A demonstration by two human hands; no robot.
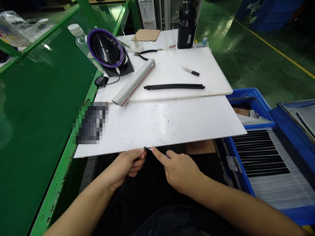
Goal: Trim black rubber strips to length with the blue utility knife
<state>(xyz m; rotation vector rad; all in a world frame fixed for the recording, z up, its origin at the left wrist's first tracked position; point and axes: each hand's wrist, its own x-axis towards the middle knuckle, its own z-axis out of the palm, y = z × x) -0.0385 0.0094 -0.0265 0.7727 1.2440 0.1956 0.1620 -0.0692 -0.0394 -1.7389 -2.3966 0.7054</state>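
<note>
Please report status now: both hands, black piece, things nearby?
Left hand pinching thin black strip near end. Right hand, index finger at that end. Farther off: black strip bundle on white foam board.

Looks out from the person's head, facing forward and steeply down. Catches the left hand (131, 164) and right hand (183, 170) close up from above and behind, at the near edge of the desk (172, 121). Stretches over the desk to the green floor (219, 62) and water dispenser (148, 13) farther off.
</note>
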